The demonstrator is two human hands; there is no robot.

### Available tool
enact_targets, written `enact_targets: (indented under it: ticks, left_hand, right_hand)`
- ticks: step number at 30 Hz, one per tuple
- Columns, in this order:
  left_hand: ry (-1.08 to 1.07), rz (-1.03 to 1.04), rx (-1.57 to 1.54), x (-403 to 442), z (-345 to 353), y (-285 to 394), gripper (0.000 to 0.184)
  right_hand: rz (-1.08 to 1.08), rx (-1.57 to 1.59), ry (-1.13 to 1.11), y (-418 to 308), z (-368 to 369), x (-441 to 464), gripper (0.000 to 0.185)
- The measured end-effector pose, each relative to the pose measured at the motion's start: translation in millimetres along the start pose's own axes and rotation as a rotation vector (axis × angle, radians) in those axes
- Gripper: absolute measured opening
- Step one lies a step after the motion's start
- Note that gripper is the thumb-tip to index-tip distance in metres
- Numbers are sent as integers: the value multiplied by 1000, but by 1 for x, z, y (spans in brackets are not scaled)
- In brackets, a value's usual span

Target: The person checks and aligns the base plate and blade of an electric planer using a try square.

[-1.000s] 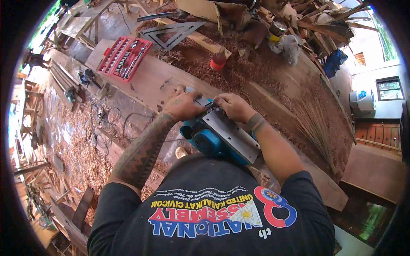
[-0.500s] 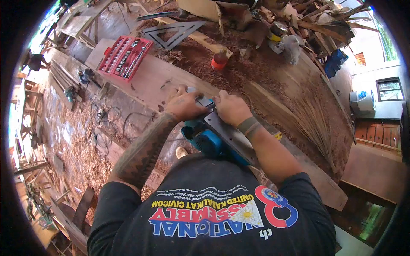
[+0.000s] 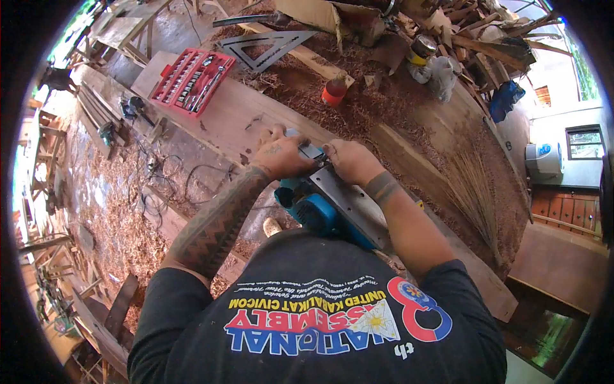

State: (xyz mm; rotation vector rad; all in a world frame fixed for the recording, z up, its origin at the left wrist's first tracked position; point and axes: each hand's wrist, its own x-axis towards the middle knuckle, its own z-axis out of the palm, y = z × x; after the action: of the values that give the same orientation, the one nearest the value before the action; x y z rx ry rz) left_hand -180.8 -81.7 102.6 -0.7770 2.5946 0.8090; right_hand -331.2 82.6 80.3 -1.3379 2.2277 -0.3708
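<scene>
An electric planer with a teal body lies against my front, its flat metal sole turned upward. My left hand is closed around the planer's far end, where a small bare metal part shows beside the fingers. On the other side of that end, my right hand is curled with thumb and fingers pressed together at the sole's edge. What the right fingertips pinch is hidden. Beneath the tool and hands runs a long wooden board.
A red socket set case lies open on the board. Beyond are a metal triangle square, an orange container, a stick broom and a scrap wood pile. Shavings and a cable lie left.
The view has shifted slightly, so surroundings sit a little lower and to the right. Both hands stay at the planer's far end with almost the same grip.
</scene>
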Motion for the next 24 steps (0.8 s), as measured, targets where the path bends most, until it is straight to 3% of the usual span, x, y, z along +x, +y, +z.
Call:
enact_targets:
  ticks: [6, 12, 24]
  left_hand:
    - [16, -3, 5, 0, 1, 2, 77]
    - [58, 9, 22, -2, 5, -2, 75]
    - [58, -1, -15, -2, 3, 5, 74]
  right_hand:
    - [32, -75, -14, -10, 5, 0, 37]
    - [-25, 199, 24, -1, 1, -4, 36]
    - [-103, 305, 231, 7, 12, -11, 33]
